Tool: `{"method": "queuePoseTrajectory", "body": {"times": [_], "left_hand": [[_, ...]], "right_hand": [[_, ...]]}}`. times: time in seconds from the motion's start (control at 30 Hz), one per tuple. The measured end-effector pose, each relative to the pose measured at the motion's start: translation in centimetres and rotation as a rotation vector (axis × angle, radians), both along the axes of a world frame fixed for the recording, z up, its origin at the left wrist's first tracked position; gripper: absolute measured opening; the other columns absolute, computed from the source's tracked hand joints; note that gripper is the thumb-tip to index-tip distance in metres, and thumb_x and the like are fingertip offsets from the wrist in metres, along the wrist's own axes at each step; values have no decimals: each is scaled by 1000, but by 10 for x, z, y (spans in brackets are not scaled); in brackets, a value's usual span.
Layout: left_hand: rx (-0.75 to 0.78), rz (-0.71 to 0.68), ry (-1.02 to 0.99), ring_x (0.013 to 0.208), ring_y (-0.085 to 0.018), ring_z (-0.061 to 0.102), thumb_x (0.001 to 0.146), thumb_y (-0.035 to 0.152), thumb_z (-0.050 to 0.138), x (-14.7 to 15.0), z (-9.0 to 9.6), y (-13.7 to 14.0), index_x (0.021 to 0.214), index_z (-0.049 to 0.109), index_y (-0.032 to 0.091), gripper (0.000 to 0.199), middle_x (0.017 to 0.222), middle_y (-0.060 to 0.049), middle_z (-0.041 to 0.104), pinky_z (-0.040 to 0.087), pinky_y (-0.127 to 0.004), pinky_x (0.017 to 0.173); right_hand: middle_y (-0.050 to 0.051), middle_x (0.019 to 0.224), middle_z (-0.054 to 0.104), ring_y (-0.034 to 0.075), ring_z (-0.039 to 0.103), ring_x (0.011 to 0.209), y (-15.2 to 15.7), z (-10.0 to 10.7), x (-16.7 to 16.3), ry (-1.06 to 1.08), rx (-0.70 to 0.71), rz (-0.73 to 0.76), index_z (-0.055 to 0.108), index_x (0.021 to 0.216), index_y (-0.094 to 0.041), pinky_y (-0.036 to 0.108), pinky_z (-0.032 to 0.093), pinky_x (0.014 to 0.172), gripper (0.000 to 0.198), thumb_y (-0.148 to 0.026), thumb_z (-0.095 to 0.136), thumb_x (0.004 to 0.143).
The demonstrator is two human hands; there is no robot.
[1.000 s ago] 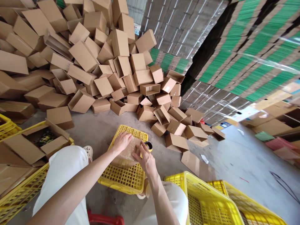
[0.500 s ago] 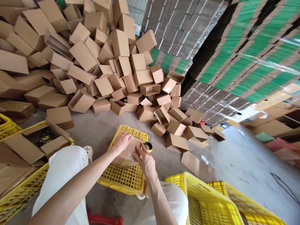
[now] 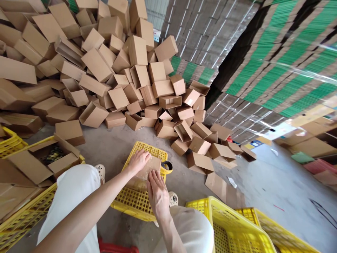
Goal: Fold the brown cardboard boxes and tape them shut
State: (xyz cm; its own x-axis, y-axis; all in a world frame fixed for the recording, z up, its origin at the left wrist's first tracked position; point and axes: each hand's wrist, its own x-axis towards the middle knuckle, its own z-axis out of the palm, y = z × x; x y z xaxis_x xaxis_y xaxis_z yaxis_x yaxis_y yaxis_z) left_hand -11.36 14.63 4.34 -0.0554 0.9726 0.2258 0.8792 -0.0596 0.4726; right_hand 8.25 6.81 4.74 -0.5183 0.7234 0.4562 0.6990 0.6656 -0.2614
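A small cardboard box (image 3: 155,163) sits on an upturned yellow plastic crate (image 3: 131,201) between my knees. My left hand (image 3: 140,161) lies over its left side, fingers bent and pressed together. Something small and pale shows at those fingertips, too small to name. My right hand (image 3: 158,191) is laid on the near right part of the box, fingers stretched out flat and holding nothing. Just right of the box, a roll of tape (image 3: 166,167) in a yellow and black holder rests at the crate's edge. My hands hide much of the box.
Loose cardboard boxes (image 3: 118,98) lie heaped across the far floor. Yellow crates (image 3: 210,207) stand at the right, and a yellow crate (image 3: 44,202) with an open carton (image 3: 28,167) at the left. A red stool (image 3: 118,247) is below. Stacked flat cardboard (image 3: 284,59) rises behind.
My right hand has come away from beside the tape roll, moving down and left, and its fingers now lie flat on the box. The left hand stays on the box.
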Motion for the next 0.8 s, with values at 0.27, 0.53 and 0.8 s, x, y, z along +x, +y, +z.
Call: {"method": "queuePoseTrajectory", "body": {"times": [0.27, 0.53, 0.8], "left_hand": [[2, -6, 2, 102, -25, 65, 111, 39, 40, 0, 0, 0, 101, 72, 24, 37, 107, -8, 72, 47, -35, 94], [5, -28, -9, 102, -24, 65, 111, 39, 39, 0, -6, 4, 100, 72, 25, 38, 105, -8, 72, 46, -36, 97], [11, -53, -27, 106, -24, 65, 111, 37, 40, -1, -7, 2, 102, 74, 24, 37, 108, -8, 72, 47, -36, 102]], "right_hand": [[11, 138, 72, 26, 65, 135, -20, 10, -2, 57, 51, 28, 67, 139, -22, 46, 56, 114, 37, -21, 52, 106], [11, 135, 72, 26, 67, 129, -12, 13, -13, 5, 45, -51, 67, 133, -22, 49, 50, 117, 33, -25, 45, 108], [16, 145, 67, 28, 61, 139, 54, 12, -39, -62, -6, -145, 65, 141, -14, 49, 42, 123, 43, -23, 38, 109]]}}
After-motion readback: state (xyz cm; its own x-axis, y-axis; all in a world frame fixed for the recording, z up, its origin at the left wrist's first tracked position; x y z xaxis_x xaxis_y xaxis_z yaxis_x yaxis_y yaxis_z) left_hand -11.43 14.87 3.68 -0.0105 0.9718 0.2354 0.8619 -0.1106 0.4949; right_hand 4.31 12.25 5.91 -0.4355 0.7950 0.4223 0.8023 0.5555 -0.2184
